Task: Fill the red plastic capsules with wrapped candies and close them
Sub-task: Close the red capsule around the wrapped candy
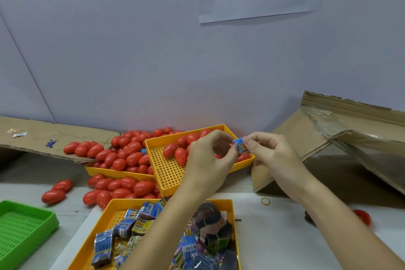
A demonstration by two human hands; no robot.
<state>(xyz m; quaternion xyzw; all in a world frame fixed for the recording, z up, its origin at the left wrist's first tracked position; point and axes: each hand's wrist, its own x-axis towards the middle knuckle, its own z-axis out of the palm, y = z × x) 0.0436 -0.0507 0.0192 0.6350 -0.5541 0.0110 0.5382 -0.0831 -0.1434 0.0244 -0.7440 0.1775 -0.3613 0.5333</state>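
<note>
My left hand (208, 158) and my right hand (267, 153) meet above the upper yellow tray (166, 173). Between their fingertips they pinch a small blue wrapped candy (240, 146). Something dark sits in the curled fingers of my left hand; I cannot tell what it is. Several closed red capsules (175, 151) lie in that tray. A heap of red capsules (129, 153) fills a second yellow tray to its left and spills onto the table. The near yellow tray (109, 215) holds several wrapped candies (127, 226), partly hidden by my left forearm.
A green tray (22, 230) stands at the lower left. Flat cardboard (43, 138) lies at the back left and an opened cardboard box (339, 144) at the right. A rubber band (265, 201) and a lone red capsule (362, 217) lie on the table to the right.
</note>
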